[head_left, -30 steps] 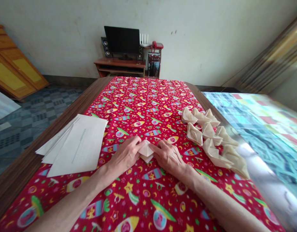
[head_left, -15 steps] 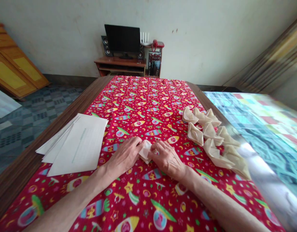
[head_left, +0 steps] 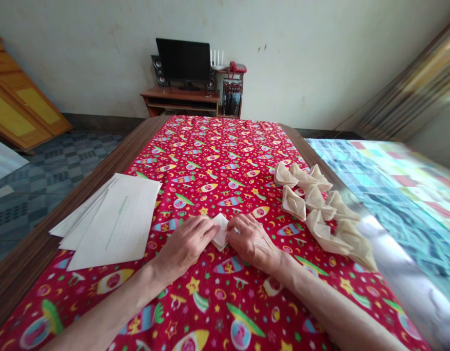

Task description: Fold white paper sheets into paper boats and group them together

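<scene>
A small folded piece of white paper (head_left: 221,233) lies on the red patterned cloth (head_left: 217,287), one corner pointing away from me. My left hand (head_left: 190,240) has its fingers closed on the paper's left edge. On the opposite edge, my right hand (head_left: 251,240) pinches it with curled fingers; the fingertips are partly hidden. To the left rests a fanned stack of white paper sheets (head_left: 118,219) with faint green print. Several folded cream paper shapes (head_left: 322,229) with pointed tips stand in rows to the right.
The cloth covers a long table with dark wooden edges (head_left: 115,156). Beyond it a monitor (head_left: 183,59) and a red telephone (head_left: 236,68) stand on a brown desk (head_left: 181,96). A bed with a checked cover (head_left: 389,180) is at the right, a wooden cabinet (head_left: 25,102) at the left.
My left hand has shifted slightly down along the paper's left edge, and more of the paper's top corner shows. The whole view has moved a little.
</scene>
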### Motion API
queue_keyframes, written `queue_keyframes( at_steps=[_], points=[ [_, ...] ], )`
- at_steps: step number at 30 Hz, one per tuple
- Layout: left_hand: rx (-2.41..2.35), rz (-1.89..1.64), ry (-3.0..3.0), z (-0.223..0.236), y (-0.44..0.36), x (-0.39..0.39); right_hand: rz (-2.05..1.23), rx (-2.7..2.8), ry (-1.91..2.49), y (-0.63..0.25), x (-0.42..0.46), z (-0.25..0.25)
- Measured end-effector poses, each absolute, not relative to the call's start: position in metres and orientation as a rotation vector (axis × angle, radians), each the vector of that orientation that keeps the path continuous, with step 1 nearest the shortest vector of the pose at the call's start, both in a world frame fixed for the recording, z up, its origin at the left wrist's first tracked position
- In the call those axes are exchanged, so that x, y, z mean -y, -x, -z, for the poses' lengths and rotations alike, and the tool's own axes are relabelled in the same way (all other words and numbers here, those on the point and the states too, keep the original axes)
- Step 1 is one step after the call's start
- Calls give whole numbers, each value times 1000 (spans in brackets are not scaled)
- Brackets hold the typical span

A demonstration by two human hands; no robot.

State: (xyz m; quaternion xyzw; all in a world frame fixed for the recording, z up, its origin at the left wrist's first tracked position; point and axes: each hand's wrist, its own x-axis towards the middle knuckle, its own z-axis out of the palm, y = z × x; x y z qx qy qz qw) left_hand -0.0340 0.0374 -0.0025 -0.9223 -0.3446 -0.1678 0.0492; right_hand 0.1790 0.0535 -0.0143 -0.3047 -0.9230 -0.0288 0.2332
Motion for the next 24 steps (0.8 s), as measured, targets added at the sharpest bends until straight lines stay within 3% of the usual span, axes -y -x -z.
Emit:
queue_keyframes(
  at_steps=[6,17,24],
  points=[
    [1089,545,2865,6,39,-36,27,2503,867,-185,-51,13],
    [1503,1041,2798,28,42,-48,-387,2293,1128,-188,-52,18],
    [1661,971,2815,27,42,-51,-315,2275,1263,-181,-51,13]
  ],
)
